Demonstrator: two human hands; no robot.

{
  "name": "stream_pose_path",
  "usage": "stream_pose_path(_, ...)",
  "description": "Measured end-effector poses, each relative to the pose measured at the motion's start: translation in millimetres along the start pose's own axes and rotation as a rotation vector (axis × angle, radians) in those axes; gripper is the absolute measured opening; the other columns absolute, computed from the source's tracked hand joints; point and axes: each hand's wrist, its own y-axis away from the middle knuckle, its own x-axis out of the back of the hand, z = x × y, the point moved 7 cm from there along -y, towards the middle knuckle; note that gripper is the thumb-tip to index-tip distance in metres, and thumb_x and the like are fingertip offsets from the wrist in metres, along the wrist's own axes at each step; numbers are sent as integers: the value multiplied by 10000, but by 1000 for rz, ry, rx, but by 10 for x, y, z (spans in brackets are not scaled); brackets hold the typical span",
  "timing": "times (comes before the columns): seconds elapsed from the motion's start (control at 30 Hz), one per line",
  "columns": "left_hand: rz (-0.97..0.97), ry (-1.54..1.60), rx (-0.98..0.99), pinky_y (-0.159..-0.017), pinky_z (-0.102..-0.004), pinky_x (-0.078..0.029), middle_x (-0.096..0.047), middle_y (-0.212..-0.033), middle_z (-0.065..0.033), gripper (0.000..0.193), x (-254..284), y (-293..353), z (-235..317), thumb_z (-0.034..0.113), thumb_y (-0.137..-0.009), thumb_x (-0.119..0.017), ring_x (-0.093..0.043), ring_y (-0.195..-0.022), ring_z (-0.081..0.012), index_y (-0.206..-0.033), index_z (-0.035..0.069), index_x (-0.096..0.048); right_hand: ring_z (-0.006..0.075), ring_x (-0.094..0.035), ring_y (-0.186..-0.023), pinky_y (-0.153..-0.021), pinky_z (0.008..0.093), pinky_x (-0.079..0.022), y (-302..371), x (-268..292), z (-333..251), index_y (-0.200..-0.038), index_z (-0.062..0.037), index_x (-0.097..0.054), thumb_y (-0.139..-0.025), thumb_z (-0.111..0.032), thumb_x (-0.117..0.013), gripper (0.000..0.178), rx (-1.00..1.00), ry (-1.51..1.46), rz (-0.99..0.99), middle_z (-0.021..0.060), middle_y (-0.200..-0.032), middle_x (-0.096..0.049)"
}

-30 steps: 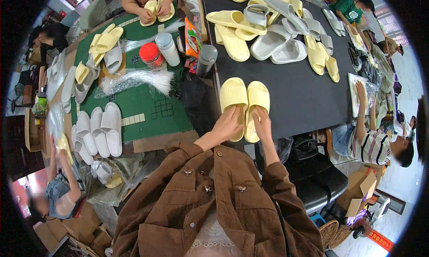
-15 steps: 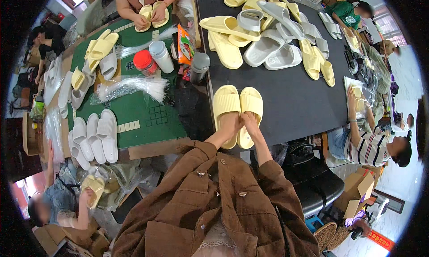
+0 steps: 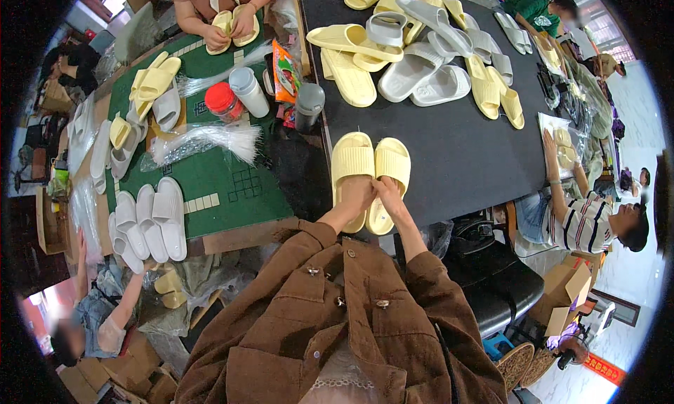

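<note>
The left hand [image 3: 357, 192] and right hand [image 3: 390, 195] work at the near edge of the black counter [image 3: 463, 169], on a pair of pale yellow slide slippers. The left slipper [image 3: 352, 160] and right slipper [image 3: 393, 160] stand side by side, toes pointing far and heels toward the person. Whether the soles rest fully on the counter cannot be told.

Finger state: the left fingers reach into the left slipper's foot opening, just near of its ribbed strap, and are partly hidden; their closure cannot be told. The right fingers are bent together at the inner edges, between the two slippers, beside the left hand. Whether they grip an edge or something thin cannot be told.

Step in hand, by judgement: two-handed handling at the inner sides of the pair. The next move appears to call for holding the slippers level and aligned while the fingers act in the gap.

On the left, a row of light grey slippers [image 3: 169, 214] lies at the near edge of a green counter [image 3: 235, 221]. Farther: a bundle of thin white strips [image 3: 214, 144], a red-lidded jar [image 3: 223, 102] and a dark tumbler [image 3: 309, 109].

Far on the black counter lies a heap of mixed yellow and grey slippers [image 3: 411, 74].
</note>
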Motion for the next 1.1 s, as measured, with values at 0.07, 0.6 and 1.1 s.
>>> stream_pose_path(0.07,-23,0,-2,-620,-437,-491,-628,-680,-185,237,2,36,-24,238,-768,-633,-623,-654,-357,-690,14,-638,323,-399,-1089,-951,418,-301,42,-25,-22,-846,33,-582,-846,-300,-529,337,2,52,21,193,-1079,-507)
stream_pose_path(0.6,-56,70,-106,-653,-438,-501,-634,-780,-193,374,158,155,-59,384,-727,-678,-628,-738,-357,-726,14,-621,219,-578,-852,-749,344,-452,204,-94,-152,-935,69,-612,-820,-288,-622,376,-27,-237,74,159,-893,-617)
stream_pose_path(1.1,-140,96,-42,-581,-428,-488,-642,-691,-191,351,81,70,-43,357,-762,-603,-631,-640,-352,-705,16,-664,137,-465,-794,-697,305,-403,192,-37,-159,-847,34,-551,-863,-312,-610,352,137,10,187,49,-828,-498)
